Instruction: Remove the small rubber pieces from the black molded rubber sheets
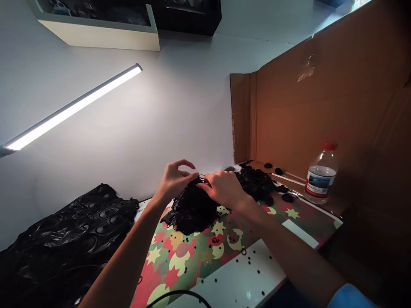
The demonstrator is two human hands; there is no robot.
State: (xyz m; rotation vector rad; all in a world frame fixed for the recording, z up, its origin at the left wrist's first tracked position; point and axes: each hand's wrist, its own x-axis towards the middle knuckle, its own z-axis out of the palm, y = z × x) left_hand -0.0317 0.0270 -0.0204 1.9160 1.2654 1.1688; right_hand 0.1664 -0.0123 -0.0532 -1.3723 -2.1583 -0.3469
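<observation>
Above a black heap of small dark pieces, my two hands meet almost fingertip to fingertip. My left hand pinches with its thumb low, and its index finger is raised and bent. My right hand has its fingers curled together, the thumb pointing left. Between the fingertips shows a thin dark loop, partly hidden by the fingers. Loose black rings and tiny black dots lie on the patterned sheet below.
A large black sheet with round moulded shapes lies at left. Round black pieces are piled behind my right hand. A red-capped bottle stands at right before a cardboard wall. A lit tube lamp slants at upper left.
</observation>
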